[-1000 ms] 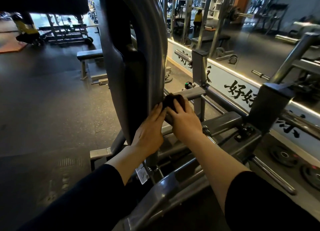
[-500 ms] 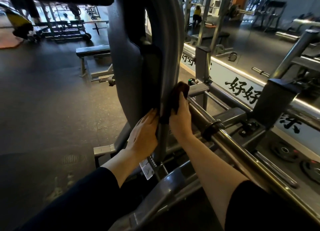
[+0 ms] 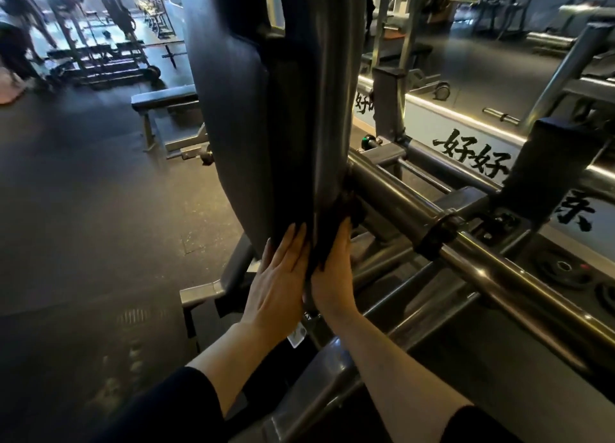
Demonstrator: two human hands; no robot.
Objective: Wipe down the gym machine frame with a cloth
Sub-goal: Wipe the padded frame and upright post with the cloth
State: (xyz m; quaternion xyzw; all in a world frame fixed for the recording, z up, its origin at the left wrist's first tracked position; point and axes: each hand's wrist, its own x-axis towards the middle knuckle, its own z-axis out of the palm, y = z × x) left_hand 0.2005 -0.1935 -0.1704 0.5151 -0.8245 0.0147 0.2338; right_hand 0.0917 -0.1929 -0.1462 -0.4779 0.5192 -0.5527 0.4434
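A tall grey upright of the gym machine frame (image 3: 332, 110) rises in the middle of the head view, with a dark pad (image 3: 233, 126) fixed to its left side. My right hand (image 3: 332, 276) presses a dark cloth (image 3: 336, 223) against the upright's right edge, the cloth draped over that edge above my fingers. My left hand (image 3: 279, 283) lies flat with fingers spread on the lower part of the pad, just left of the cloth. Both forearms reach in from the bottom.
A thick steel bar with a collar (image 3: 439, 233) runs from the upright toward the lower right. Weight plates (image 3: 562, 269) lie on the floor at right, below a white strip with black characters (image 3: 472, 156). A flat bench (image 3: 163, 101) stands behind on the left.
The cloth and my right hand have slid up the upright's right edge from the low cross tube. My left hand followed upward along the pad. The view has moved closer.
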